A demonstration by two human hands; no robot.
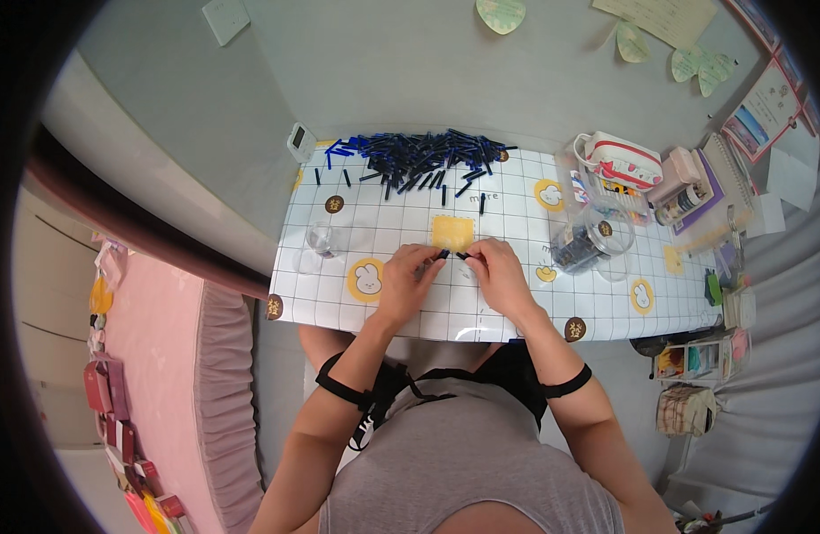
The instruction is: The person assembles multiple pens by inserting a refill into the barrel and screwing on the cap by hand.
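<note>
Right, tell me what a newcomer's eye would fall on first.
Probably the heap of dark blue tubes along the far edge of the white table. Next come the left hand and right hand, each pinching a dark piece in front of a yellow patch. The pink bedding at left also stands out.

On the worktop [387, 224], a cup [322, 240] sits left of the left hand [410, 276], a jar [579, 248] right of the right hand [501, 276], and a pile of sticks [428, 157] past both.
</note>
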